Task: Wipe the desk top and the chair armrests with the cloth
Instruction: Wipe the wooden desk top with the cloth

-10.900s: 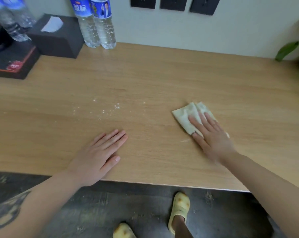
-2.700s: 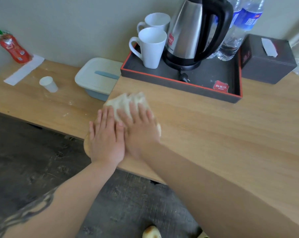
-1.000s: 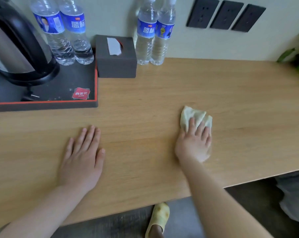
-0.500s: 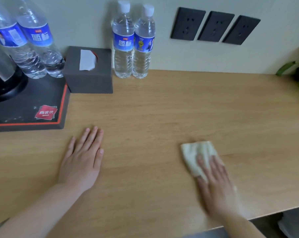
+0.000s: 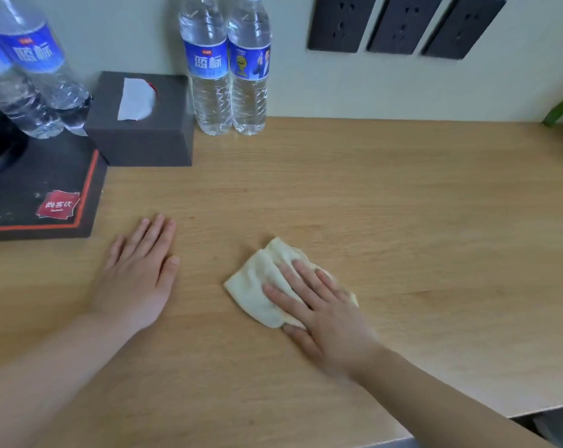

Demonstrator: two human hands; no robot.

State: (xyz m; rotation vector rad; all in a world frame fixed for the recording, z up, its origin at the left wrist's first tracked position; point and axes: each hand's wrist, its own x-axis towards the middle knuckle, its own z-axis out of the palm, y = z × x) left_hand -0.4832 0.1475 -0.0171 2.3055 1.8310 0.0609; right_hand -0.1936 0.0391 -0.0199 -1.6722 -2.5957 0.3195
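Observation:
A folded pale yellow cloth (image 5: 260,286) lies on the wooden desk top (image 5: 387,205), near the middle of the front half. My right hand (image 5: 322,312) presses flat on the cloth's right part, fingers spread and pointing up-left. Flat on the bare wood to the left of the cloth rests my left hand (image 5: 138,273), palm down, holding nothing. No chair armrest is in view.
A black tray with a red edge (image 5: 89,195) sits at the left. Behind it stand a dark tissue box (image 5: 144,130) and two water bottles (image 5: 228,69) by the wall; more bottles (image 5: 31,76) at far left. A green leaf (image 5: 561,111) at the right edge.
My right hand has slid the cloth leftward and a little away from the front edge, closer to my left hand. The left hand has stayed flat in place.

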